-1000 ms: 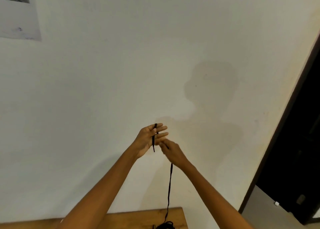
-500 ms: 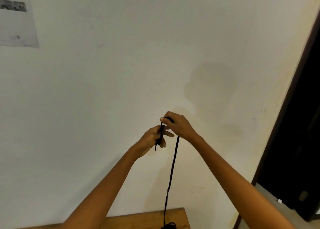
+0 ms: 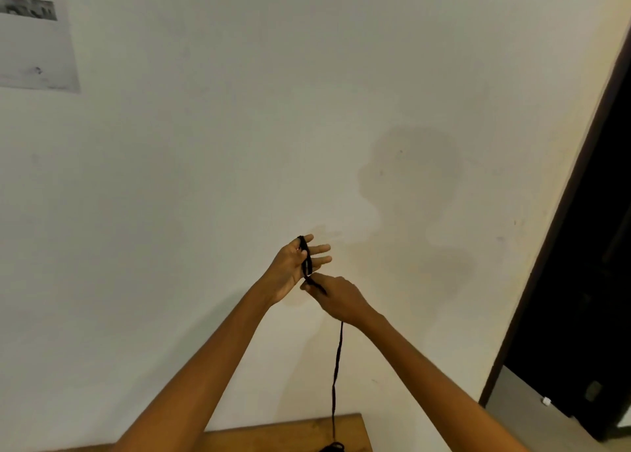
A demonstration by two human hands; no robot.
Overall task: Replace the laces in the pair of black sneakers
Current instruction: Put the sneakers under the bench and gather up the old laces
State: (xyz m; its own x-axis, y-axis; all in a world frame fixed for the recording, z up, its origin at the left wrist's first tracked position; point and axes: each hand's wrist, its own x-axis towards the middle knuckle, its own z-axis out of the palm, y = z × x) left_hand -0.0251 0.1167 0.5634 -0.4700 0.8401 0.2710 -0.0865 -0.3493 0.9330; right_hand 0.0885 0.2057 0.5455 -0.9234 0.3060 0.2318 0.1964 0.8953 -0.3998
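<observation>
Half a second ago the right hand (image 3: pixel 336 298) was above the left hand's fingers; now it has dropped below them, pinching the black lace (image 3: pixel 337 359) just under the left palm. The left hand (image 3: pixel 297 264) has opened, fingers straight and spread, with the lace looped around them. From the right hand the lace hangs down to a dark bundle at the tabletop's (image 3: pixel 273 434) far edge.
</observation>
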